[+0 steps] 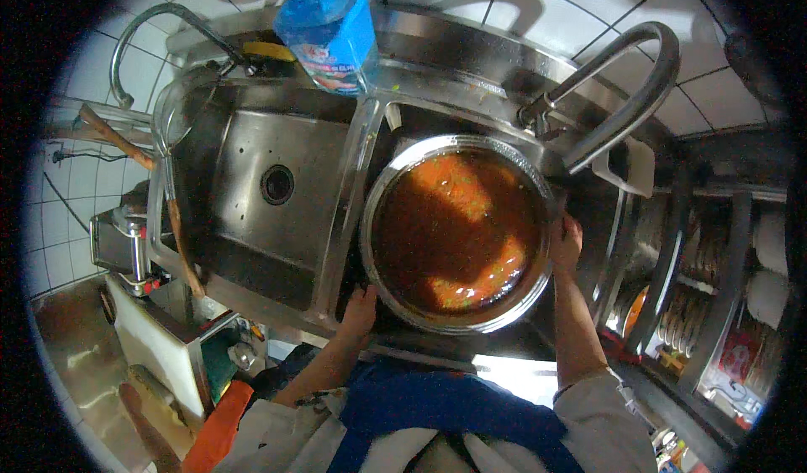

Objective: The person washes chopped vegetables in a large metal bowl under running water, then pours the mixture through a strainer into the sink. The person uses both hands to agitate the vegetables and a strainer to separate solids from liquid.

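Observation:
A wide metal pot point(372, 265) full of reddish-brown liquid point(454, 233) is at the right basin of a double steel sink. Small bits float in the liquid, and light glints off its surface. My left hand point(359, 312) grips the pot's lower left side, its fingers partly hidden by shadow and the rim. On the opposite side my right hand point(568, 241) holds the pot near the rim; the fingertips are hidden behind it. Whether the pot rests on the basin floor or hangs above it, I cannot tell.
The left basin point(277, 239) shows its drain. Curved faucets point(173, 9) point(656, 88) rise behind both basins. A blue detergent bottle point(331, 38) stands at the back ledge. A wooden-handled strainer point(179, 246) lies across the left rim. Stacked plates point(684, 318) fill the right rack. At lower left appears another person's arm point(148, 426).

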`<state>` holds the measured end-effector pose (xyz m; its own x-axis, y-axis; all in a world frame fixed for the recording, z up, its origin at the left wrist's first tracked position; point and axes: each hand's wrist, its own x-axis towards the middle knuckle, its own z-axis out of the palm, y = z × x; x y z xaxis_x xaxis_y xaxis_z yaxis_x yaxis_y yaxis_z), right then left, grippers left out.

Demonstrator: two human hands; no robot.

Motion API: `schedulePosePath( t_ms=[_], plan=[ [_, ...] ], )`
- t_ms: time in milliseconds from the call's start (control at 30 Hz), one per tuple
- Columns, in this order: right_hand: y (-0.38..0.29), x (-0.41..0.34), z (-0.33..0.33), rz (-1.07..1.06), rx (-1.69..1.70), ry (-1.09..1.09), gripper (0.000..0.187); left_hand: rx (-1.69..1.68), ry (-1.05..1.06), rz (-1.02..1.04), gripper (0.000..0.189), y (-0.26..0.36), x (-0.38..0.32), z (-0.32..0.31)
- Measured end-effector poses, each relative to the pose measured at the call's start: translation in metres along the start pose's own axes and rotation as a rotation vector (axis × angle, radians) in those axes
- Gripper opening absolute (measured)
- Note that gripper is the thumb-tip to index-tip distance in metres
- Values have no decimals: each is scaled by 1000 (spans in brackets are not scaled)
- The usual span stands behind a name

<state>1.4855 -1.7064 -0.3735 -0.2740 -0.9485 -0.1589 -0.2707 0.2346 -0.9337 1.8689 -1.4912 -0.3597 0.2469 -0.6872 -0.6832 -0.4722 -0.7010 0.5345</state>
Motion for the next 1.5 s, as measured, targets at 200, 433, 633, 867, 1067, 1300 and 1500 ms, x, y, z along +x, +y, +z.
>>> schedulePosePath(
  t_ms=[200,433,633,867,1067,1300,1500],
  plan=[
    [16,53,17,13,-305,-129,39,-130,-94,-243,59,-13,31,13],
    [-4,76,32,130,-206,-216,23,-126,-76,-250,60,32,22,0],
    [16,92,16,554,182,-314,41,-116,-20,-181,56,52,-24,-16],
    [-35,98,-4,82,-120,-338,35,-314,-62,-104,42,81,-83,-34],
    [-123,62,-2,250,-293,-288,31,-417,122,77,30,79,-106,-68],
    [-196,4,10,206,-18,-379,27,-241,360,139,28,65,-143,-114],
    [-225,-71,31,317,134,-408,30,-707,512,-5,40,25,-158,-152]
  ],
)
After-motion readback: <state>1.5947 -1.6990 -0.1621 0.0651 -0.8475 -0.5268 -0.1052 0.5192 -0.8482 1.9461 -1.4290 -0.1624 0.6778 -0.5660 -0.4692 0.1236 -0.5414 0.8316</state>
